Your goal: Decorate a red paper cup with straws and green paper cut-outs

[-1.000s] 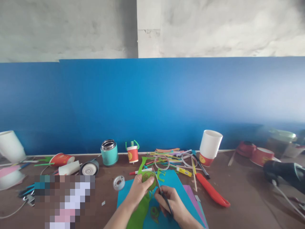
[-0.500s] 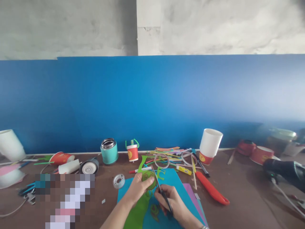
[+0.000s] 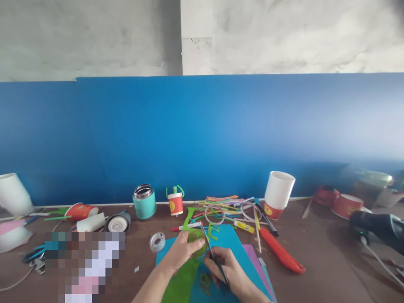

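Note:
My left hand point(image 3: 183, 251) pinches a green paper piece point(image 3: 196, 240) with darker curved lines drawn on it, thumb on top. In my right hand point(image 3: 225, 266) is a pair of scissors point(image 3: 209, 245) with dark handles, its blades pointing up and left along the right edge of that piece. Whether the blades are apart cannot be made out. Below the hands lie a blue sheet point(image 3: 230, 233) and a green sheet point(image 3: 180, 281). A small green cutout point(image 3: 205, 283) with dark outlines rests on the blue sheet, left of my right hand.
Paper strips point(image 3: 221, 202), a clear tape roll point(image 3: 215, 215), a glue stick point(image 3: 243, 227) and a red pouch-like item point(image 3: 282, 251) lie beyond and to the right. A teal jar point(image 3: 144, 204), a small decorated cup point(image 3: 175, 203) and stacked paper cups point(image 3: 279, 191) stand along the wall.
Both hands stay in nearly the same place, still holding the green paper piece and the scissors. The whole view has shifted very slightly.

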Demonstrator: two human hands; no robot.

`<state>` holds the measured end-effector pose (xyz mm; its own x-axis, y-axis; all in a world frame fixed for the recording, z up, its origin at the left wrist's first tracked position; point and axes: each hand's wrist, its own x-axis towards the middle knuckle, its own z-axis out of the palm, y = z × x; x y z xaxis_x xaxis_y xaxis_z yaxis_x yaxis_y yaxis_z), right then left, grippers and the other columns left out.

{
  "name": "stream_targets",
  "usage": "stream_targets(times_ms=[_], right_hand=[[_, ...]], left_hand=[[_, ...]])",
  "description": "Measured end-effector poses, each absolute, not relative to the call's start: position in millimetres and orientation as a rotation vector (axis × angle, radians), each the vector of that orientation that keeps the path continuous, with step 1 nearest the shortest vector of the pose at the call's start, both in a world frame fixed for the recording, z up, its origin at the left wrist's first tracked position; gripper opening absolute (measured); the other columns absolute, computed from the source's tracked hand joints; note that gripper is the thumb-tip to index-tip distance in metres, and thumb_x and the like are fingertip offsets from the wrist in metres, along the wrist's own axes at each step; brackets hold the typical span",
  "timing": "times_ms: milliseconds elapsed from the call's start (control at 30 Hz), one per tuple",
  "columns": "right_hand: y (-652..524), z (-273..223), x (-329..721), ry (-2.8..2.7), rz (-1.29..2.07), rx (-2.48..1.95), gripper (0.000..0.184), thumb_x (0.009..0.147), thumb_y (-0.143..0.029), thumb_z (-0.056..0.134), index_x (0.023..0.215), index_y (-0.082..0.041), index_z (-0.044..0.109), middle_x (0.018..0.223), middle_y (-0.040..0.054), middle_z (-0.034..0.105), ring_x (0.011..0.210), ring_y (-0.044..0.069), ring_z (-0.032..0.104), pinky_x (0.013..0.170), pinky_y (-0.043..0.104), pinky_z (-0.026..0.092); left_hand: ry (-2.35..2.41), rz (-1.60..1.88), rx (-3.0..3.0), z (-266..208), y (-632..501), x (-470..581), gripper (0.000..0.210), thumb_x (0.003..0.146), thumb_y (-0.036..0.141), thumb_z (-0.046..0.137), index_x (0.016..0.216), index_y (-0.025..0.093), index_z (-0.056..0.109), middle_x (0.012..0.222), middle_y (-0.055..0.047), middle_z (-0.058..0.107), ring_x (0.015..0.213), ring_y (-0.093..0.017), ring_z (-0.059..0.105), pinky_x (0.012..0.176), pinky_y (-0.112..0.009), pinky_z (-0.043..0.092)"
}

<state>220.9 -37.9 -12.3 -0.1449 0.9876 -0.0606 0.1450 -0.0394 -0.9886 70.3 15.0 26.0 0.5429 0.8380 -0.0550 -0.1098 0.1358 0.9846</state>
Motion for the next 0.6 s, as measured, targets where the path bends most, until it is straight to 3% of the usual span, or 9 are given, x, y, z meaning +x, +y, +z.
stream_targets(times_ms=[333, 600], right_hand=[[-38.8, -7.2, 220.0, -1.41, 1.289, -1.288, 0.031, 0.073, -0.044, 0.06, 0.067, -0.015, 0.056, 0.038, -0.0079, 0.042, 0.032, 0.005, 0.035, 0.034, 0.016, 0.024], [-39.9, -6.8, 219.5, -1.391, 1.283, -1.303, 0.034, 0.072, -0.047, 0.062, 0.069, -0.014, 0.057, 0.039, -0.0073, 0.044, 0.033, 0.006, 0.037, 0.035, 0.017, 0.025]], left_hand=[[0.817, 0.816, 1.214, 22.9, 19.1, 67.6, 0.024, 0.066, 0.035, 0.069, 0.077, 0.015, 0.062, 0.065, 0.002, 0.056, 0.058, -0.011, 0.048, 0.059, -0.024, 0.036], [0.817, 0.864, 1.199, 24.3, 14.3, 73.8, 0.023, 0.066, 0.035, 0.068, 0.075, 0.015, 0.062, 0.061, 0.003, 0.053, 0.055, -0.01, 0.045, 0.056, -0.023, 0.034]])
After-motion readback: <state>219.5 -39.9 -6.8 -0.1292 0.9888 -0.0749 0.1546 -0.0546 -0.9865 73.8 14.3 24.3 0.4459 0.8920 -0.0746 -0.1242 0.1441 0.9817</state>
